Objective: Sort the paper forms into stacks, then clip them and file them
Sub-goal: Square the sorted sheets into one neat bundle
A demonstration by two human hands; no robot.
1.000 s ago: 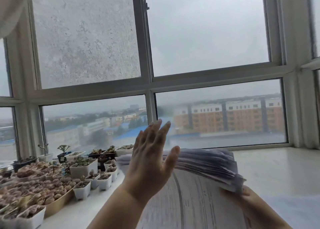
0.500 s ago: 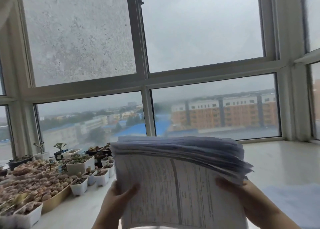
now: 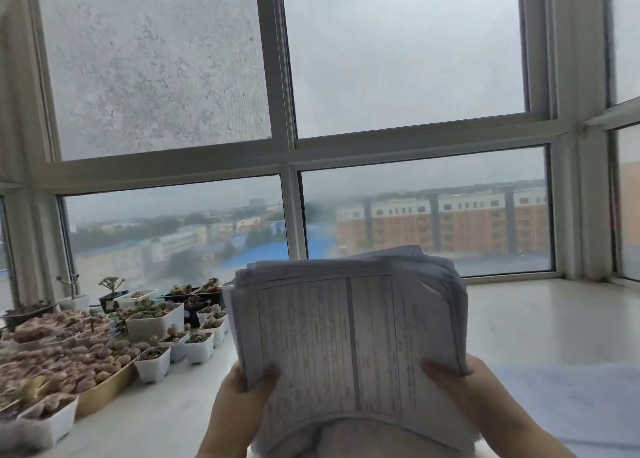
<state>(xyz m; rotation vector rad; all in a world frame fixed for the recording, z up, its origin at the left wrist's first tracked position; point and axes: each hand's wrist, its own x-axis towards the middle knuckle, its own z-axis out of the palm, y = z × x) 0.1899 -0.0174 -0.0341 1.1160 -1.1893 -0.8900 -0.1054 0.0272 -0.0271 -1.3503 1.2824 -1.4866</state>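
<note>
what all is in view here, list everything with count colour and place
stack of paper forms: one thick stack, white with grey print, held upright at centre
sheet of paper: one, white, flat on the sill at lower right
succulent pots: many, mostly white, a few black, left on the sill
tan tray: one, with pinkish succulents, far left
windowsill: one, white
window: several panes, white frames, behind
left hand: grips the stack's lower left edge
right hand: grips its lower right edge

Potted succulents (image 3: 152,322) on white sill (image 3: 540,319); window (image 3: 408,55) behind.
</note>
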